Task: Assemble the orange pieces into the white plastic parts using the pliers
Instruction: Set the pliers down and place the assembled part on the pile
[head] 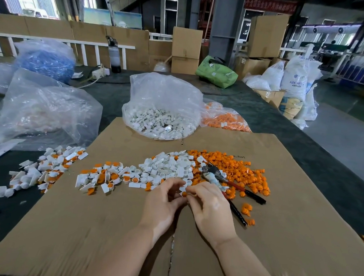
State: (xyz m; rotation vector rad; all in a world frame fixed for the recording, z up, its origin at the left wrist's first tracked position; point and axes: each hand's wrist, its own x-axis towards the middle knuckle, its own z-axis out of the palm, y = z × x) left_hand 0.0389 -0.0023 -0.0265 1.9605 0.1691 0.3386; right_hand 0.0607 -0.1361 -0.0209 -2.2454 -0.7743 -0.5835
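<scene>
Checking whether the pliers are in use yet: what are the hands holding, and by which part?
Not the pliers, which lie on the cardboard. Left hand and right hand pinch a small white part with an orange piece between their fingertips, by its edges.

One head camera, looking forward and down over the work table

The only view comes from the person's head and faces forward and down, with wide-angle bending at the edges. Both forearms enter from the bottom edge; the left hand (164,197) and right hand (210,205) are near the lens, low in the middle. The cardboard sheet (112,228) fills the lower half, and the far warehouse is at the top. No second view exists.
</scene>
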